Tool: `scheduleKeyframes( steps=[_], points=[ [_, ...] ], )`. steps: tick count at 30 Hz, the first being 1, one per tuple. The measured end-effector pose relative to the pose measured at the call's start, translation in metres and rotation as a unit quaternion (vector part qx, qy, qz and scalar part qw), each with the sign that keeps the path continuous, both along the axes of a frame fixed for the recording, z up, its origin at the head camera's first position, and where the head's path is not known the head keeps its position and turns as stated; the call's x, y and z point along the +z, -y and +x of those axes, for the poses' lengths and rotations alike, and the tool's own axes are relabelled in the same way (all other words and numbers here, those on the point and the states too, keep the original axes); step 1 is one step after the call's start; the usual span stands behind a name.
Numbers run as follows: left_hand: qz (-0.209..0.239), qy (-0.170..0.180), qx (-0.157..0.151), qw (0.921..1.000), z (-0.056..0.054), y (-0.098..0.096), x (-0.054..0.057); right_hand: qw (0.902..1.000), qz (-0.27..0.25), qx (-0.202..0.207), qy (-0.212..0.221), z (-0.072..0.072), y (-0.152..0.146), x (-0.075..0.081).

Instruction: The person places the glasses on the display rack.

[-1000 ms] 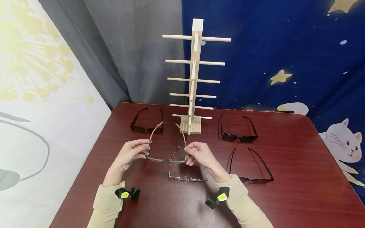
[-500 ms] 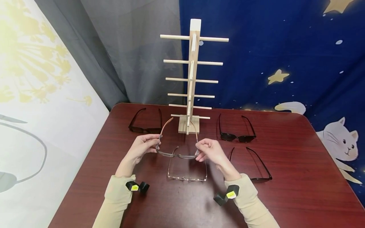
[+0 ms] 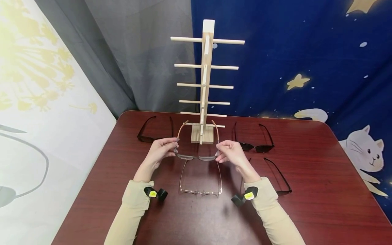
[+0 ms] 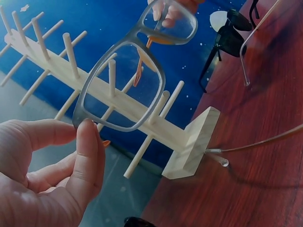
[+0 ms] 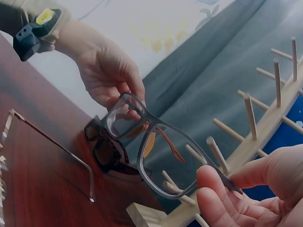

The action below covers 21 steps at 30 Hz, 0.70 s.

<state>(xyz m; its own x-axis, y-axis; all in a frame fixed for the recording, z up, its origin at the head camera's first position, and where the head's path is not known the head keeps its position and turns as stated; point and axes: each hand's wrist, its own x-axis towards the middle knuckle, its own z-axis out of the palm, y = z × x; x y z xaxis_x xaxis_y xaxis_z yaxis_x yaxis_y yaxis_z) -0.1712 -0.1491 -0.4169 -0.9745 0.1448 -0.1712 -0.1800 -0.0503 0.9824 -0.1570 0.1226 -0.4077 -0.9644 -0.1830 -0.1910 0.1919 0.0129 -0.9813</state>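
Observation:
A pair of eyeglasses (image 3: 196,158) with a grey frame and orange-brown temples is held up, temples pointing away from me. My left hand (image 3: 161,150) pinches its left hinge corner between thumb and fingers. The opposite corner is pinched by my right hand (image 3: 231,153). In the left wrist view the clear lens rim (image 4: 163,82) overlaps the pegs behind it. The temple tips overlap the lowest peg of a wooden display stand (image 3: 206,75) in the head view. Below the held pair, thin metal-framed glasses (image 3: 199,192) lie on the table with temples unfolded.
Dark sunglasses (image 3: 149,139) lie at the back left of the red-brown table (image 3: 196,224). Another dark pair (image 3: 256,148) lies right of the stand. A third pair (image 3: 284,192), partly hidden by my right arm, is nearer. Grey curtain (image 3: 153,51) and blue curtain (image 3: 260,68) hang behind.
Both hands have carried the grey eyeglasses to the right and forward, toward the stand. The metal-framed glasses beneath are now less covered. The view has shifted slightly.

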Motion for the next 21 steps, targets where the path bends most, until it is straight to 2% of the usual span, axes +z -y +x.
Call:
scheduleKeyframes(
  steps=[15, 21],
  points=[
    [0.049, 0.036, 0.078, 0.9951, -0.036, -0.015, -0.001, 0.9985, 0.014, -0.052, 0.008, -0.045, 0.000, -0.002],
    [0.054, 0.046, 0.100, 0.9925, -0.048, -0.022, -0.003, 0.9970, 0.014, -0.075, 0.011, -0.057, 0.000, -0.008]
  ],
)
